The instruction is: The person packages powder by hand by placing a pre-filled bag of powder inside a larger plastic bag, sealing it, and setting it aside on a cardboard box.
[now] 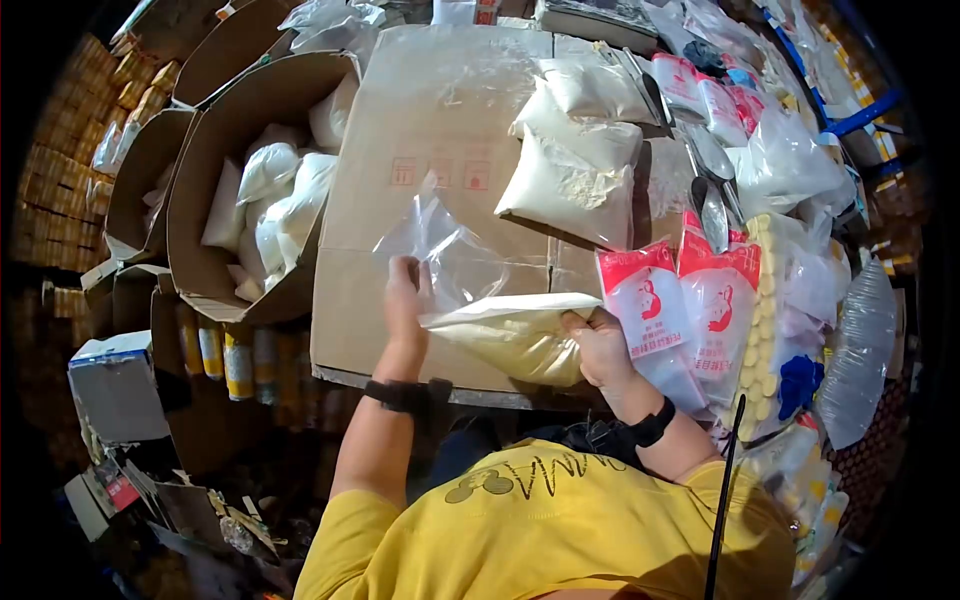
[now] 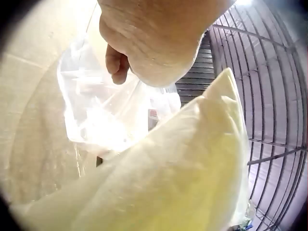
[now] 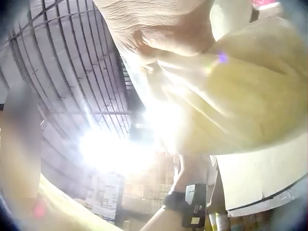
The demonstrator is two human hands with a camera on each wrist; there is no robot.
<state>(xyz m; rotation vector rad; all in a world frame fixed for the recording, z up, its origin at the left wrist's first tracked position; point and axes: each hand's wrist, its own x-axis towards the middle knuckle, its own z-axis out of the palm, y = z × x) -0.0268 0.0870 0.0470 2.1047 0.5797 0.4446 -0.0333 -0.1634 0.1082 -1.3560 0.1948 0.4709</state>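
Filled bag (image 1: 510, 345) lies over the near edge of the desk (image 1: 370, 220), between both hands. Right grip (image 1: 604, 350) pinches its upper right corner; left grip (image 1: 406, 292), beyond its left tip, holds clear bag (image 1: 455, 255).

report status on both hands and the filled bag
Left hand gripping clear plastic bag; right hand pinching one end of filled bag; red-printed packets close beside right hand.

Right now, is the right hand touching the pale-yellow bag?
Touching. The head view shows the right hand pinching the pale-yellow bag at its upper right corner.
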